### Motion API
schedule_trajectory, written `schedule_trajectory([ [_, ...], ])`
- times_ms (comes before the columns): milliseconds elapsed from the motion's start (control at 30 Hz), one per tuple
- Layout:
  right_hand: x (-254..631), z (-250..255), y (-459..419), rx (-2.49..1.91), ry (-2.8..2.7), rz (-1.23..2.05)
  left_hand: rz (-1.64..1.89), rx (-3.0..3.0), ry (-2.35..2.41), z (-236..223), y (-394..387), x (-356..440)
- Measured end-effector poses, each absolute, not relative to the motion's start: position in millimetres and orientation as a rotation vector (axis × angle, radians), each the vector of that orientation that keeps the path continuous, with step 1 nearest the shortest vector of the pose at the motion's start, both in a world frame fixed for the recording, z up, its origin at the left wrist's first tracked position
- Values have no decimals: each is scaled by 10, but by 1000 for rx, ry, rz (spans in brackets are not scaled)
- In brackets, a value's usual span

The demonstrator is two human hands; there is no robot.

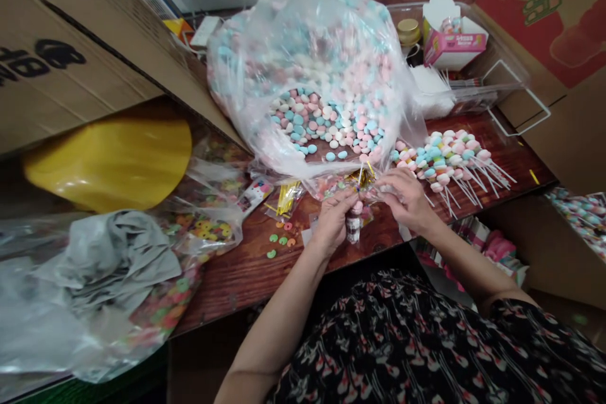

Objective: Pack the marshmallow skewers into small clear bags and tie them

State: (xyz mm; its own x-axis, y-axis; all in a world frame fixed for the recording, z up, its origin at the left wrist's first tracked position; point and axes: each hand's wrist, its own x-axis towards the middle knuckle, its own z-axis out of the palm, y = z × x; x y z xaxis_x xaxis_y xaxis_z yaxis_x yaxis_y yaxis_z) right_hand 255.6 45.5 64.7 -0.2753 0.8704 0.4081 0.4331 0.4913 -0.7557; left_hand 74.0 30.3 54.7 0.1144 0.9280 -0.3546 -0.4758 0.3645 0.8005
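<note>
My left hand (334, 218) and my right hand (408, 199) meet over the front edge of a wooden table (246, 271). Both pinch a small clear packet of candy (354, 218) with a gold twist tie (363, 178) at its top. Behind them lies a big open plastic bag (307, 76) full of pink, blue and white candies. To the right rests a pile of finished candy sticks (449, 158) with white stems. More gold ties (286, 197) lie left of my left hand.
Cardboard boxes stand at the left (71, 44) and right (553, 31). A yellow bowl-like thing (113, 161) and bags of coloured ring candy (189, 233) crowd the left. A pink carton (452, 35) and a jar (408, 31) stand at the back. Loose rings (280, 241) dot the table.
</note>
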Motion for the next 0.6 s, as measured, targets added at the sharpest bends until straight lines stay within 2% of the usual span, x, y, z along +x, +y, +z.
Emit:
schedule_trajectory([
  [100,2480,625,359,-978,-2057,398,1173,551,987,495,265,748],
  [200,2376,519,337,-954,-2125,328,1227,537,1002,436,216,749],
  [433,2338,370,379,-1009,-2136,451,1189,578,1095,417,78,661],
  [600,2467,487,302,-1121,-1854,614,1100,581,1162,442,7,611],
])
